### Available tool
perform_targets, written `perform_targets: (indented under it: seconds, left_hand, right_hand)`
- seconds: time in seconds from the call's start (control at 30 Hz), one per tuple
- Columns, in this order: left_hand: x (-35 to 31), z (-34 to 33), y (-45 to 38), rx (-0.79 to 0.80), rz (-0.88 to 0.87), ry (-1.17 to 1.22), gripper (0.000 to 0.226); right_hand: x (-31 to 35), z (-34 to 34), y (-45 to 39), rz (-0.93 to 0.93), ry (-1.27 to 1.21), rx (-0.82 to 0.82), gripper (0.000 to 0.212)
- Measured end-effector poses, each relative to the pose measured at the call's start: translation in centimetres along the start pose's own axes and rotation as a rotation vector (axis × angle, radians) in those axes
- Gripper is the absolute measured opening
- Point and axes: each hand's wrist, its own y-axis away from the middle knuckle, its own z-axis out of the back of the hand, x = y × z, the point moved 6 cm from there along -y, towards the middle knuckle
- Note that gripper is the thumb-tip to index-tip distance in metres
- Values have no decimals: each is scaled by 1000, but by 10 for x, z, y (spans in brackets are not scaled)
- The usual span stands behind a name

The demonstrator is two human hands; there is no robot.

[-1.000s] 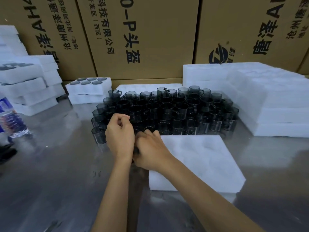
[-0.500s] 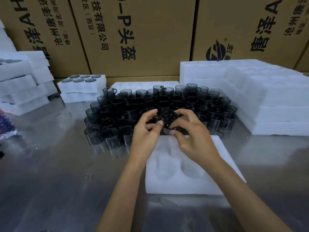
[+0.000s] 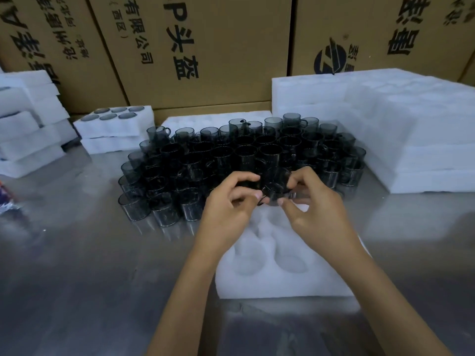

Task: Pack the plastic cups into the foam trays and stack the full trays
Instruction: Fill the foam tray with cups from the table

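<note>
Pinching one small smoky clear plastic cup (image 3: 276, 187) between left hand (image 3: 228, 209) and right hand (image 3: 314, 209), we judge it light, stiff, slick. We'd grip its wall, above the near white foam tray (image 3: 282, 283).

Shiny steel tabletop (image 3: 77, 265); tall printed cardboard cartons (image 3: 210, 47) lined along back; dim, soft light.

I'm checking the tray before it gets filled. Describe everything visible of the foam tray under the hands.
The foam tray is a white, soft-looking rectangular block lying flat on the steel table, right in front of the crowd of dark cups. Round pockets are pressed into its top; the ones that show hold nothing. Its far end is hidden behind the left hand and right hand, which hold a dark cup above it. Whether the hands touch the foam cannot be told.
</note>
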Motion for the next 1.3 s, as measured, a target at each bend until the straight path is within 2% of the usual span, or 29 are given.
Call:
perform_targets:
  seconds: [0.13, 0.27, 0.4, 0.5, 0.6, 0.83, 0.93, 1.3]
  left_hand:
    - [2, -4, 1, 80, 16, -4, 36]
    - [3, -1, -2, 69, 39, 18, 53]
    - [1, 1, 0, 83, 3, -113, 68]
    - [-5, 2, 1, 95, -46, -174, 64]
    - [-6, 8, 1, 85, -21, -149, 56]
    - [-2, 29, 1, 150, 59, -182, 63]
    - [-4, 35, 2, 172, 54, -207, 55]
    - [8, 35, 3, 239, 147, -293, 53]
  right_hand:
    - [-3, 2, 1, -44, -55, 15, 41]
    - [4, -3, 2, -10, -173, 91, 41]
    - [6, -13, 6, -10, -269, 192, 48]
    - [8, -14, 7, 12, -336, 228, 59]
    - [7, -15, 8, -9, -360, 221, 64]
    - [4, -23, 10, -56, -252, 380, 51]
    - [4, -27, 12, -56, -218, 439, 50]
    - [-2, -32, 12, -31, -162, 438, 43]
